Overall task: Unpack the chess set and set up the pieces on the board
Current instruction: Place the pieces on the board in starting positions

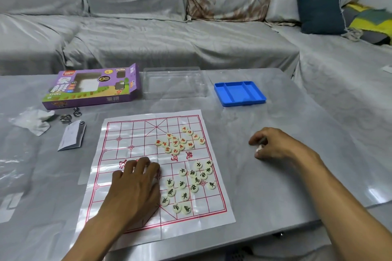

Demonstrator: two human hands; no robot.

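Glossy grey table (297, 154) | left hand (135, 184) flat on paper board (118, 176) | right hand (273, 146) curled, contents unclear

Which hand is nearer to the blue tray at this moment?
Right. The right hand rests on the table just below the blue tray, off the board's right edge. The left hand lies flat on the board, farther down and to the tray's left.

We saw a glossy, creased paper board (148, 176), smooth cream plastic pieces (186, 186), a matt blue plastic tray (239, 93), a clear plastic lid (174, 82), a printed cardboard box (91, 88) and a polished grey table (297, 154).
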